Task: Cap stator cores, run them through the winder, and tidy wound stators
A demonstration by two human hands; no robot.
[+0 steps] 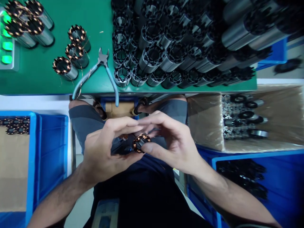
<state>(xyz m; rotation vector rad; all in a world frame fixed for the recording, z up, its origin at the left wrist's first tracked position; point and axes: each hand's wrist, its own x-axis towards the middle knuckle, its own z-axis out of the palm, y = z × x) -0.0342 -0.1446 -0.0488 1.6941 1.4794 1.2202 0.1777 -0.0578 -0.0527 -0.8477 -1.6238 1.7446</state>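
Between both hands, above my lap, is a motor stator (138, 144) with copper windings showing at its end. My left hand (108, 142) is closed round its left side, fingers over the far side and thumb below. My right hand (169, 139) grips it from the right, its thumb pressed on the wound rim. Most of the stator's body is hidden by the fingers. Beyond the hands, a pair of side cutters (103, 58) with light blue handles lies with jaws apart on the green bench (95, 12), handle ends over the front edge.
Several copper-wound stators (63, 66) stand on the bench's left, near a device with green lights (7, 46). Dense stacks of stator cores (152, 57) fill the right. Blue crates (51, 152) flank me, and a plastic-lined box (206, 123) holding metal parts sits at right.
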